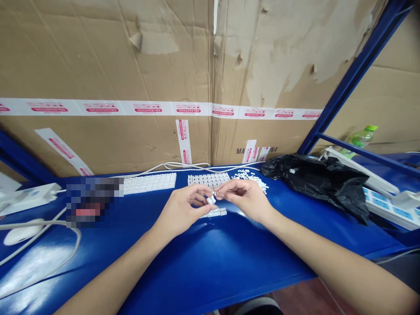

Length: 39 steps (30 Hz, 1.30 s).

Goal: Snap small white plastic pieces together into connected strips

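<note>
Centre of frame: left hand [183, 209] and right hand [244, 197] meet over the blue table [210, 262], both pinching one small white part [211, 200] between thumb and fingertips; both hands are narrowed around it, so it is held off the table, just above a short white strip [215, 213] of similar pieces lying flat under the hands. The part is partly hidden by the fingers, exact shape hard to tell. It looks like light, stiff plastic, probably smooth and easy to drop, so a fingertip pinch on its side edges seems the right hold, not much squeeze needed. Behind the hands, centre of frame: a white tray [208, 179] of pieces in rows, another white tray [149, 182] to its left, and a loose pile of small white pieces [251, 177] to its right. Right of frame: a crumpled black plastic bag [324, 183], a white power strip [387, 205], and a green-capped bottle [362, 138] further back. Left of frame: another power strip [28, 197], a white mouse [21, 234] with cable, and a blurred-out patch. Cardboard boxes [131, 87] with taped seams fill the upper frame.
</note>
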Available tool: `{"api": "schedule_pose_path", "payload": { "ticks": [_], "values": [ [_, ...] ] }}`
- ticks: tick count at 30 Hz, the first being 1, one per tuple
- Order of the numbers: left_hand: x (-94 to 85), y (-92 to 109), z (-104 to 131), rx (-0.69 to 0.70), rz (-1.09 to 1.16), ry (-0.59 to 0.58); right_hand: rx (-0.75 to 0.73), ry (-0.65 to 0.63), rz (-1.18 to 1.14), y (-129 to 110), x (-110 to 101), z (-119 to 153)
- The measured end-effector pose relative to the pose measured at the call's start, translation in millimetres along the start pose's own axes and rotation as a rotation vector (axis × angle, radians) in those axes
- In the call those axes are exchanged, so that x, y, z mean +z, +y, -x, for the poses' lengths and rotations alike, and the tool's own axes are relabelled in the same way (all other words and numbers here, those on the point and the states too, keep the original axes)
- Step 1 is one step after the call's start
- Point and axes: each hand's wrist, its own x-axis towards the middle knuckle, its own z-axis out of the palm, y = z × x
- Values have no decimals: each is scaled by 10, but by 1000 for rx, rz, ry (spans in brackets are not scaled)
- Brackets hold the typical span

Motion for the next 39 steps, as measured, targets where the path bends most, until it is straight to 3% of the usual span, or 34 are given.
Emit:
{"api": "schedule_pose_path", "payload": {
  "ticks": [3, 6, 26, 39],
  "values": [
    [7, 10, 4, -13, -3, 16, -175, -1, 177, -50, 41, 49],
    [19, 2, 8, -17, 7, 22, -248, -10, 249, -73, 66, 73],
    [9, 1, 12, -22, 12, -14, -320, -118, 313, -71, 68, 73],
    [-4, 1, 14, -84, 70, -36, -293, -108, 337, -92, 44, 78]
  ]
}}
